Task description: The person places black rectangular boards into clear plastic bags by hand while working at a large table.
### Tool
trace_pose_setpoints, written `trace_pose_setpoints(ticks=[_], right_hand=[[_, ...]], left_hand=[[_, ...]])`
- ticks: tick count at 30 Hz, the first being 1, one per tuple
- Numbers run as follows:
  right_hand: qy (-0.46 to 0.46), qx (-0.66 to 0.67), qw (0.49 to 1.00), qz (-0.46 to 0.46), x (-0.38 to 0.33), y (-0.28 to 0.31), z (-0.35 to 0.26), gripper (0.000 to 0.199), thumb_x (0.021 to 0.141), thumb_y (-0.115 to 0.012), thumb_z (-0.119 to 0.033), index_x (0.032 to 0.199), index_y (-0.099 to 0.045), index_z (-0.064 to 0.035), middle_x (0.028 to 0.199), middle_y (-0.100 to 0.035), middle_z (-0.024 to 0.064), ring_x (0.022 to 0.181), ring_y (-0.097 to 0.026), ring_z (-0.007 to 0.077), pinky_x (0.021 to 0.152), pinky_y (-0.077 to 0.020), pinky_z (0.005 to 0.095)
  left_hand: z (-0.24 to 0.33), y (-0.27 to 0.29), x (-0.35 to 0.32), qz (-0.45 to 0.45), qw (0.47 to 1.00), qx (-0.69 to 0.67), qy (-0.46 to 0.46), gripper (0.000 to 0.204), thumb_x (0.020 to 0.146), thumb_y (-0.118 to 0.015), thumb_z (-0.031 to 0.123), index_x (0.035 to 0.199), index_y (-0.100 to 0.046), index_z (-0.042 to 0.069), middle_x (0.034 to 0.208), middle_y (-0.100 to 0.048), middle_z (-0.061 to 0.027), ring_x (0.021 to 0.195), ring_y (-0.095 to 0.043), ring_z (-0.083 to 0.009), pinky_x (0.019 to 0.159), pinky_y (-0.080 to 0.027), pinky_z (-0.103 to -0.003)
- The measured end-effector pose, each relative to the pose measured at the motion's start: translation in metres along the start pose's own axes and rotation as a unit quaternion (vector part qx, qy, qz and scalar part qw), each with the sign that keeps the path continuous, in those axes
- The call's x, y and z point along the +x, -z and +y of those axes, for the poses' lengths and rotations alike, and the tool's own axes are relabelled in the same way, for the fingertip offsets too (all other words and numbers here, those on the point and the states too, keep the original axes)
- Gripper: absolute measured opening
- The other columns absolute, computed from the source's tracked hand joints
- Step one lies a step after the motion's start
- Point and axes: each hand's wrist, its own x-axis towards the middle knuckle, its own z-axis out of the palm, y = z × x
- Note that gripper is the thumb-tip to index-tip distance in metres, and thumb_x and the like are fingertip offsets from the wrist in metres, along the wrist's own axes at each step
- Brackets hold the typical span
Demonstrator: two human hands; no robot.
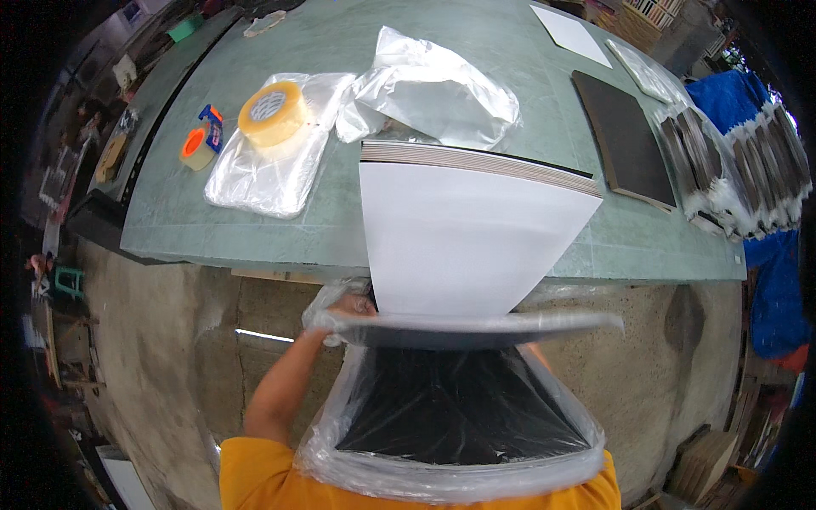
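Close against my chest stands a bundle of black boards in a clear plastic bag [463, 408], its upper edge blurred by motion. My left hand [353, 304] grips this bagged bundle at its far left corner, with crumpled plastic around the fingers, which are partly hidden. On the other side only a sliver of my right forearm [537, 355] shows; the bundle covers my right hand. Just beyond, a stack of boards with a white top sheet [476, 221] rests on the green table [544, 106] and reaches toward me past its near edge.
Behind the stack lies a crumpled clear bag [433, 89]. At left, a tape roll [272, 115] sits on folded plastic bags [268, 183], beside a tape dispenser [204, 140]. A dark board stack [625, 140] and bagged bundles [739, 166] occupy the right side.
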Motion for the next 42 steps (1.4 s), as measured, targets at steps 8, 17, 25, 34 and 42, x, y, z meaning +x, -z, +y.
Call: trace_pose_setpoints(ticks=[8, 17, 25, 34, 42], right_hand=[[0.42, 0.228, 0.695, -0.537, -0.149, 0.086, -0.223, 0.037, 0.08, -0.055, -0.026, 0.104, -0.055, 0.0026, 0.105, -0.054, 0.018, 0.103, -0.048, 0.0305, 0.091, -0.033, 0.0381], [0.203, -0.226, 0.933, -0.194, -0.049, -0.015, -0.134, 0.051, 0.086, -0.036, -0.045, 0.119, -0.046, -0.0073, 0.125, -0.04, 0.0167, 0.119, -0.034, 0.0294, 0.098, -0.0252, 0.0378], [0.349, 0.095, 0.922, -0.135, -0.105, 0.017, -0.29, 0.034, 0.077, -0.061, -0.019, 0.101, -0.053, 0.0031, 0.088, -0.059, 0.0146, 0.079, -0.057, 0.0162, 0.07, -0.0449, 0.0283], [0.335, 0.057, 0.896, -0.285, -0.103, 0.04, -0.271, 0.033, 0.068, -0.069, -0.008, 0.097, -0.054, -0.0034, 0.076, -0.055, -0.0002, 0.068, -0.051, 0.0071, 0.062, -0.0409, 0.0217], [0.237, 0.358, 0.894, -0.13, -0.094, 0.035, -0.284, 0.053, 0.067, -0.066, -0.006, 0.114, -0.042, 0.0016, 0.111, -0.049, 0.0121, 0.099, -0.049, 0.0164, 0.082, -0.0418, 0.0305]], left_hand=[[0.308, 0.01, -0.148, -0.377, 0.887, -0.023, -0.264, 0.022, 0.08, -0.056, 0.018, 0.095, -0.056, 0.002, 0.085, -0.057, -0.0102, 0.074, -0.054, -0.0213, 0.066, -0.043, -0.032], [0.135, -0.064, -0.015, -0.015, 0.967, 0.217, -0.133, 0.023, 0.084, -0.049, 0.024, 0.088, -0.056, 0.002, 0.083, -0.058, -0.0114, 0.077, -0.055, -0.0226, 0.069, -0.042, -0.034], [0.329, -0.044, -0.04, 0.147, 0.871, 0.047, -0.467, 0.035, 0.083, -0.052, 0.027, 0.107, -0.05, 0.002, 0.098, -0.052, -0.0056, 0.09, -0.05, -0.0141, 0.077, -0.041, -0.027], [0.327, 0.005, -0.075, 0.2, 0.917, -0.073, -0.338, 0.069, 0.071, -0.066, 0.037, 0.122, -0.036, 0.002, 0.104, -0.048, -0.0101, 0.096, -0.048, -0.017, 0.082, -0.04, -0.031], [0.324, -0.021, -0.069, 0.019, 0.945, -0.213, -0.246, 0.053, 0.08, -0.06, 0.025, 0.122, -0.036, 0.002, 0.091, -0.05, -0.0075, 0.081, -0.049, -0.0125, 0.074, -0.039, -0.024]])
